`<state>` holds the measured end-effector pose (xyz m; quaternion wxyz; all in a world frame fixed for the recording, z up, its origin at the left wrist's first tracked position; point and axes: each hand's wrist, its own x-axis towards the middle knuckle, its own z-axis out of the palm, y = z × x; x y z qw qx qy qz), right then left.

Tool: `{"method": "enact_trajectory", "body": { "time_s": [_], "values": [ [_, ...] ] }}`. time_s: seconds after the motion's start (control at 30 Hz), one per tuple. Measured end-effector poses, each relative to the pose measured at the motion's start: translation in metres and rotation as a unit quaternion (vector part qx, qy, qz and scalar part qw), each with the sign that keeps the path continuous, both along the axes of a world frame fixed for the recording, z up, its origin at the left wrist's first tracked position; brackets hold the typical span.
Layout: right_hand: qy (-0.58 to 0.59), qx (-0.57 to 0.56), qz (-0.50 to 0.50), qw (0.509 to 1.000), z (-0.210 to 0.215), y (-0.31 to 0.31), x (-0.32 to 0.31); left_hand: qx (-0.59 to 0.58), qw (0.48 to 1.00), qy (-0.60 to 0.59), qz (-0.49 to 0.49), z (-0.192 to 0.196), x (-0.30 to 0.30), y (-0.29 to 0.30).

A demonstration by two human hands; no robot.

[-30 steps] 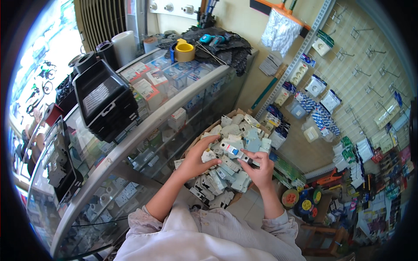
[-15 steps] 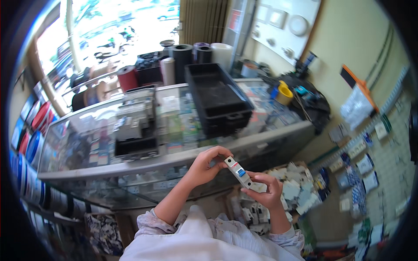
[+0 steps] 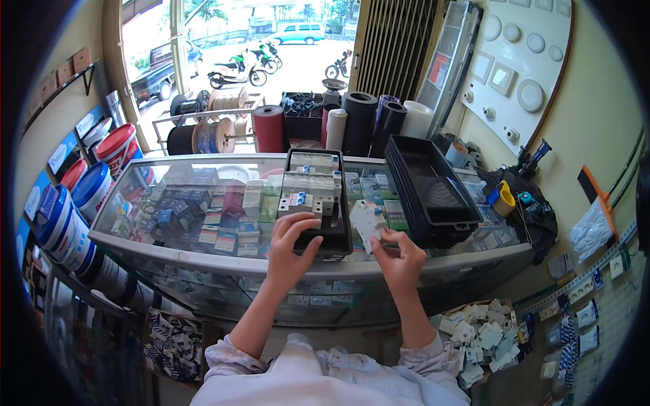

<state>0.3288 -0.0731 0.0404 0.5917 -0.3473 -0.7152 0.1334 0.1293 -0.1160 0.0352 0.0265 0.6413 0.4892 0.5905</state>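
My right hand (image 3: 401,260) pinches a white miniature circuit breaker (image 3: 366,222) by its near end, holding it tilted above the glass counter. Just left of it, my left hand (image 3: 291,249) is at the front part of a black tray (image 3: 332,245), thumb apart from its curved fingers and nothing seen between them. The fingertips are close to a row of white circuit breakers (image 3: 298,204) with blue switches inside the tray; whether they touch cannot be made out. More breakers fill the tray's far part, and its near end shows bare black floor.
A stack of black trays (image 3: 433,189) stands on the glass-topped counter (image 3: 183,252), right of the breaker tray. Boxes with loose white parts (image 3: 477,335) and dark-and-white parts (image 3: 175,345) sit low on both sides. Rolls of sheeting (image 3: 359,122) stand behind the counter.
My view has turned toward the counter. Both hands have gone forward to the tray; my left hand has let go of the circuit breaker, which my right hand keeps.
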Motion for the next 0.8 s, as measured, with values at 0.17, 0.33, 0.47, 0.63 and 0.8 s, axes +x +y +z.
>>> {"method": "enact_trajectory", "body": {
  "time_s": [0.17,0.33,0.47,0.63,0.8],
  "values": [
    [-0.065,0.022,-0.039,0.997,-0.018,0.019,-0.046,-0.023,0.993,0.045,0.110,-0.015,-0.038,0.017],
    [-0.094,0.034,-0.064,0.993,-0.023,0.030,-0.067,-0.075,0.995,0.027,0.065,-0.030,-0.058,0.029],
    [-0.104,0.014,-0.068,0.992,-0.023,0.034,-0.076,-0.092,0.995,0.011,0.023,-0.033,-0.063,0.034],
    [-0.136,-0.054,-0.061,0.987,-0.020,0.035,-0.076,-0.132,0.991,-0.017,0.002,-0.026,-0.071,0.037],
    [-0.145,-0.093,-0.031,0.985,-0.024,0.040,-0.074,-0.148,0.988,-0.028,-0.022,-0.025,-0.078,0.036]
  ]
}}
